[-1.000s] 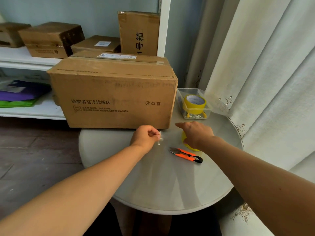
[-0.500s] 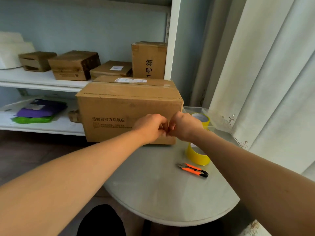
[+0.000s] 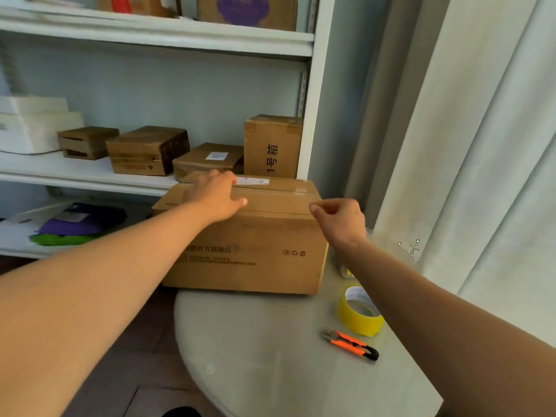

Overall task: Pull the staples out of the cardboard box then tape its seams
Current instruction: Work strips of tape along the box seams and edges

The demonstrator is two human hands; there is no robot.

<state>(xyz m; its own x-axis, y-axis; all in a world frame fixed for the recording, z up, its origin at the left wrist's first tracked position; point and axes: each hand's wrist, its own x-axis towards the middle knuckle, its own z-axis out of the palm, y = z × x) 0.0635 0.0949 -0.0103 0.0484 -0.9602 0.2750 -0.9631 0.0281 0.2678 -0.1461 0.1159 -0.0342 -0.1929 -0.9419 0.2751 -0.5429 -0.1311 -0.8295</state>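
Observation:
The brown cardboard box [image 3: 246, 236] with printed text stands at the back of the round pale table [image 3: 270, 356]. My left hand [image 3: 216, 197] lies flat on the box top near its middle seam, fingers spread. At the box's top front right corner my right hand [image 3: 340, 221] has its fingertips pinched together. A faint glossy strip of clear tape [image 3: 270, 195] seems to run along the top between the two hands. A yellow tape roll [image 3: 358, 320] lies on the table at the right, partly behind my right forearm.
Orange-handled snips [image 3: 352, 346] lie in front of the roll. A clear container [image 3: 344, 267] peeks out behind my right arm. White shelves [image 3: 90, 173] with several small boxes stand behind; a curtain [image 3: 481, 176] hangs right.
The hands, joined in front of the box half a second ago, have parted. The left moved up onto the box top, the right to the top right corner. The view tilted upward.

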